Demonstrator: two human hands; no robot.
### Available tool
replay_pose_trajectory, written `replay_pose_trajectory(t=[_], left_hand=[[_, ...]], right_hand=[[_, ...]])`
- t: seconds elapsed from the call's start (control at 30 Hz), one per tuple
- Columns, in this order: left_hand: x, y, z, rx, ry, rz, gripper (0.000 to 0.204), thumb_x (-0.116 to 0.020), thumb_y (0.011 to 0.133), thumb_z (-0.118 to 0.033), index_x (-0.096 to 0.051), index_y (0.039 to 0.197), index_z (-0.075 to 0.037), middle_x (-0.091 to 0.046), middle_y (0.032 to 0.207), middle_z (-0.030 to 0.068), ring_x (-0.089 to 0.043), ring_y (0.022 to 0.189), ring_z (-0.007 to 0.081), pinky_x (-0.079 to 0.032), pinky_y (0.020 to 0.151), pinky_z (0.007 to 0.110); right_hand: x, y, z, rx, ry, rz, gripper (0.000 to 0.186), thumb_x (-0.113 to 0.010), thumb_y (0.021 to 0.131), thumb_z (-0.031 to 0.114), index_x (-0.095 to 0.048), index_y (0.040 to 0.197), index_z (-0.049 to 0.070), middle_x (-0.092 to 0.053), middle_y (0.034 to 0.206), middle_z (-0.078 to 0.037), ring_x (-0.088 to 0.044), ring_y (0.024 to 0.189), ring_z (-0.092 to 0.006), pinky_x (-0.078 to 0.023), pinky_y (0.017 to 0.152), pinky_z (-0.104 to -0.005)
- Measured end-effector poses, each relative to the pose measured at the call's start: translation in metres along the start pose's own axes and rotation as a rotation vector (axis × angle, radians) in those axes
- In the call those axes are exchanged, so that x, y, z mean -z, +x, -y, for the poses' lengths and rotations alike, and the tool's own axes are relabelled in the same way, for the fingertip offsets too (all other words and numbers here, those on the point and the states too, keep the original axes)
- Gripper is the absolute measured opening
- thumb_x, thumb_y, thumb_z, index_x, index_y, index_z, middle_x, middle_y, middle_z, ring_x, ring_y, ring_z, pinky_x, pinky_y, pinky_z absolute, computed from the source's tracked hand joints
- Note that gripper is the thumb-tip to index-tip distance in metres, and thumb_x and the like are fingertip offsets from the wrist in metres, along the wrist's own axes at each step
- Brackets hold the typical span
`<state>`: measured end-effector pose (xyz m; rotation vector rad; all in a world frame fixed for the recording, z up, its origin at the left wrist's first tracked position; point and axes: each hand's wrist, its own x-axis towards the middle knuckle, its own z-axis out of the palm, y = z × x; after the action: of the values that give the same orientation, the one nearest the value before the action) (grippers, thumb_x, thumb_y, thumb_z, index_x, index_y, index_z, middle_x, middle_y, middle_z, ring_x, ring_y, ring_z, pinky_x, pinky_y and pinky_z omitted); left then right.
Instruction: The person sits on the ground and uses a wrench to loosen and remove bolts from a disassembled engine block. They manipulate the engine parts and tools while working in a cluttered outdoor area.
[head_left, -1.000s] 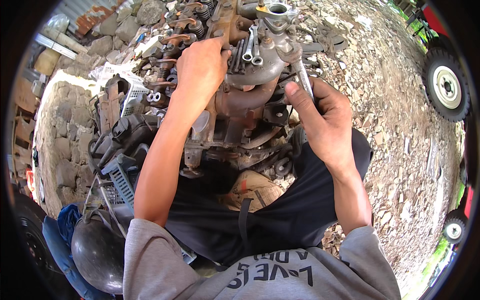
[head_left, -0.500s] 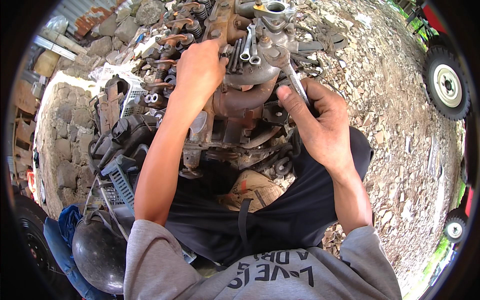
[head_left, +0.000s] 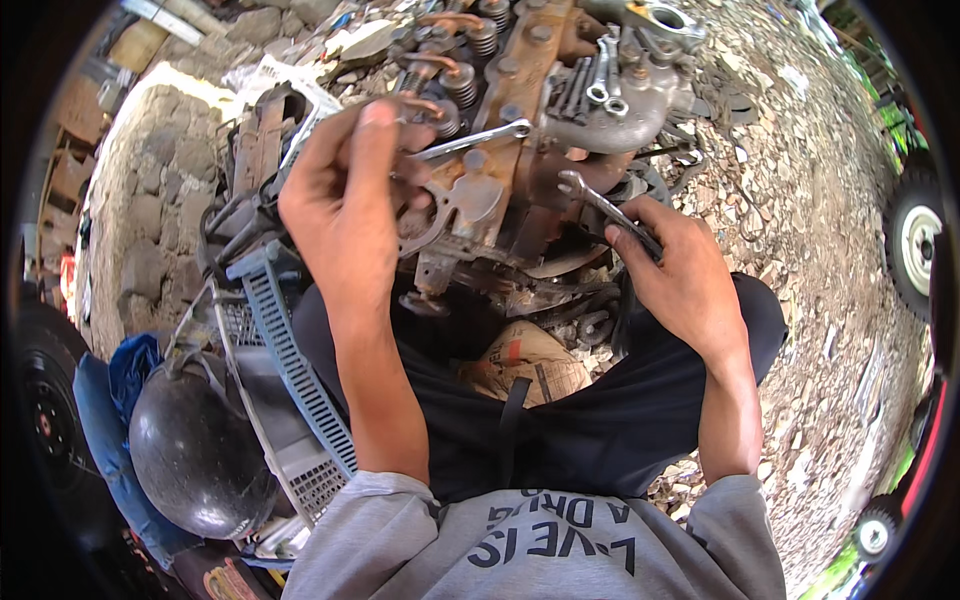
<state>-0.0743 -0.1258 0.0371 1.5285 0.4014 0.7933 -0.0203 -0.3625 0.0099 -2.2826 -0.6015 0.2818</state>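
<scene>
My left hand (head_left: 350, 200), its fingers motion-blurred, grips a slim combination wrench (head_left: 470, 139) whose ring end points right over the rusty engine head (head_left: 522, 65). My right hand (head_left: 675, 270) is closed around a larger open-ended wrench (head_left: 600, 200), its jaw tilted up beside the engine. Several small wrenches and long dark bolts (head_left: 598, 80) lie on the grey manifold (head_left: 625, 130). Rocker arms and springs (head_left: 460, 82) line the engine's left side, near my left fingertips.
A plastic crate (head_left: 290, 350) stands at my left beside a black helmet (head_left: 200, 440), blue cloth (head_left: 120, 400) and a tyre (head_left: 50, 430). A stone wall (head_left: 145, 200) is farther left. Gravel ground (head_left: 810, 330) and red wheeled equipment (head_left: 915, 250) are at the right.
My left hand has lifted from beside the bolts and shifted left, now with a slim wrench. My right hand and its wrench moved down and right. The view has tilted, bringing more crate into sight.
</scene>
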Motion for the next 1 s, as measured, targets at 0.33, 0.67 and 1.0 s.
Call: replay_pose_trajectory(t=[0.33, 0.67, 1.0], left_hand=[[0.079, -0.032, 0.089, 0.071, 0.030, -0.371, 0.019, -0.063, 0.101, -0.010, -0.066, 0.115, 0.002, -0.069, 0.101, 0.0101, -0.066, 0.086, 0.0151, -0.059, 0.078, 0.029], [0.065, -0.061, 0.096, 0.495, -0.365, -0.228, 0.021, -0.056, 0.103, -0.011, -0.064, 0.118, 0.001, -0.068, 0.108, 0.0085, -0.066, 0.094, 0.0161, -0.056, 0.086, 0.032], [0.078, -0.067, 0.114, 0.286, 0.152, -0.007, 0.022, -0.058, 0.095, -0.007, -0.068, 0.110, 0.006, -0.074, 0.090, 0.0146, -0.071, 0.082, 0.0173, -0.055, 0.078, 0.032]], right_hand=[[-0.040, 0.002, 0.009, 0.181, -0.094, 0.268, 0.016, -0.063, 0.094, 0.014, -0.066, 0.103, 0.001, -0.069, 0.088, -0.023, -0.066, 0.086, -0.0437, -0.051, 0.078, -0.0517], [-0.109, -0.004, 0.014, 0.314, -0.089, 0.266, 0.018, -0.060, 0.097, 0.013, -0.059, 0.111, 0.001, -0.068, 0.084, -0.023, -0.067, 0.080, -0.0430, -0.052, 0.072, -0.0491], [-0.156, 0.001, 0.014, 0.272, -0.218, 0.189, 0.018, -0.065, 0.096, 0.012, -0.058, 0.107, 0.000, -0.065, 0.072, -0.024, -0.066, 0.070, -0.0430, -0.049, 0.060, -0.0488]])
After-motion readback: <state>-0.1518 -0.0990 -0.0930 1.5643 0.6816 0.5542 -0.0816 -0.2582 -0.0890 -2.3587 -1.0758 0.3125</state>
